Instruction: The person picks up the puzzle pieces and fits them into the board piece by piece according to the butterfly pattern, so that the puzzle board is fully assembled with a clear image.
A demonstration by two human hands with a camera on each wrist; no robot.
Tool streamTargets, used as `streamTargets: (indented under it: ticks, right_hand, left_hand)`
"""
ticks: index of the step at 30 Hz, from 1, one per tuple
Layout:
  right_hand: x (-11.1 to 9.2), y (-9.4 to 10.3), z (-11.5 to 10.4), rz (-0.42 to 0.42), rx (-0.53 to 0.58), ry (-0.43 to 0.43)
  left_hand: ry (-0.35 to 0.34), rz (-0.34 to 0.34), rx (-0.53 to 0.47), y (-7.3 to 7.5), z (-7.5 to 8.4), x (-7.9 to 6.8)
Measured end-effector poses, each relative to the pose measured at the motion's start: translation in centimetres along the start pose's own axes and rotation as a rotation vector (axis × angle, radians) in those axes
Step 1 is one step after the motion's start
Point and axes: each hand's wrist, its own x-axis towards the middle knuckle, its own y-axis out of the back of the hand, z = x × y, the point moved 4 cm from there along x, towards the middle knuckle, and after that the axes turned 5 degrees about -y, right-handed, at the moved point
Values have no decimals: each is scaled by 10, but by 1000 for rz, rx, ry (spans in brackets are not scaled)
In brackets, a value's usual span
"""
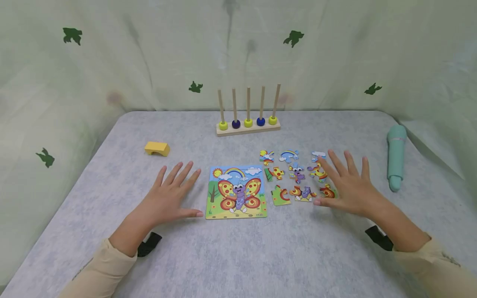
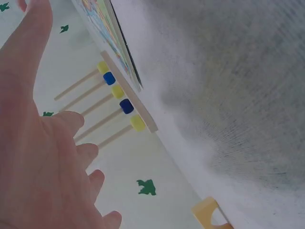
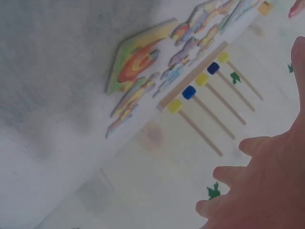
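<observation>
A square butterfly picture board [image 1: 237, 192] lies flat in the middle of the table. To its right several loose jigsaw pieces [image 1: 297, 172] are laid out in rows, showing parts of the same picture. My left hand [image 1: 169, 198], fingers spread, hovers just left of the board and holds nothing. Over the right edge of the pieces my right hand [image 1: 348, 188] is spread as well, hiding parts of some of them. Both wrist views show the palms bare, with the left hand [image 2: 52, 143] and the right hand [image 3: 267, 176] above the tabletop.
A wooden peg stand [image 1: 248, 129] with yellow and blue beads stands at the back. One yellow arch block [image 1: 157, 148] lies at the left. Along the right edge is a teal cylindrical object [image 1: 396, 157]. Pale curtains [image 1: 167, 54] with green bird shapes surround the table.
</observation>
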Motion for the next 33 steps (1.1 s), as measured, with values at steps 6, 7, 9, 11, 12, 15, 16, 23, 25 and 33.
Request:
streamTargets:
  ticks: [6, 7, 9, 11, 12, 15, 16, 23, 25, 33]
  right_hand:
    - [15, 13, -4, 88, 27, 46]
    - [18, 16, -6, 105, 45, 58]
    - [26, 20, -9, 137, 96, 86]
    - [34, 23, -14, 163, 170, 112]
    - [38, 24, -16, 167, 221, 123]
    - [51, 25, -24, 163, 379, 140]
    - [55, 25, -27, 158, 433, 139]
    - [83, 15, -45, 151, 664, 76]
    - [91, 9, -48, 147, 705, 55]
    - [112, -13, -59, 123, 860, 37]
  left_hand:
    - [-35, 43, -11, 0, -1, -1]
    - [-43, 53, -17, -1, -1, 0]
    - [-59, 73, -34, -1, -1, 1]
    - [-74, 93, -50, -2, -1, 2]
    - [-80, 102, -57, -2, -1, 3]
    - [-103, 147, -94, -2, -1, 7]
    - [-108, 159, -116, -2, 0, 8]
    - [-96, 155, -341, -3, 7, 17]
    - [-69, 124, -404, -6, 8, 19]
    - [29, 15, -632, -22, 1, 19]
